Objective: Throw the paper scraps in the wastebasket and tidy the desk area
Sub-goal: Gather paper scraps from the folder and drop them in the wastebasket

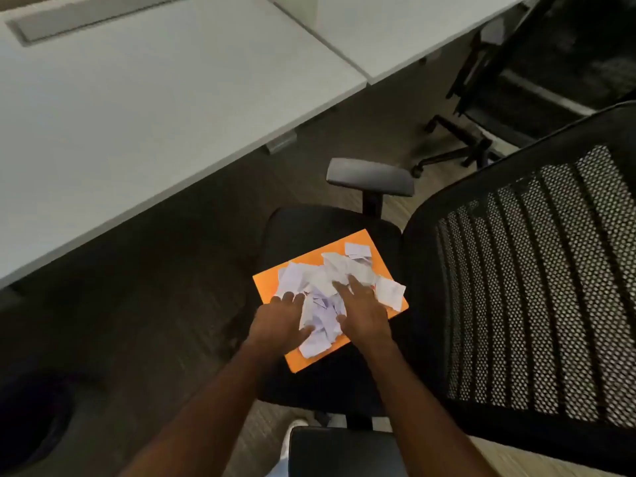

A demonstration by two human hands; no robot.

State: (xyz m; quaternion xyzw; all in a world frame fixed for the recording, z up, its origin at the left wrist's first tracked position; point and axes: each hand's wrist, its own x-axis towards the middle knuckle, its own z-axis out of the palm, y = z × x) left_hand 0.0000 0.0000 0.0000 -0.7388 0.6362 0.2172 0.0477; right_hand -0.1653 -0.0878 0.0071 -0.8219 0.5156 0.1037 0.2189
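Note:
A heap of white paper scraps [325, 280] lies on an orange folder [364, 241] that rests on the black seat of an office chair [309, 223]. My left hand [280, 320] presses against the left side of the heap, fingers spread. My right hand [361, 311] lies flat on the right side of the heap, fingers apart, scraps bunched between the two hands. Neither hand has closed around the scraps. A dark round wastebasket [32, 421] stands on the floor at the lower left, mostly in shadow.
A white desk [137, 108] spans the upper left, with a second white desk [395, 32] behind it. The chair's mesh backrest [537, 287] rises at the right, armrests [370, 177] front and back. Another black chair [516, 108] stands at the upper right.

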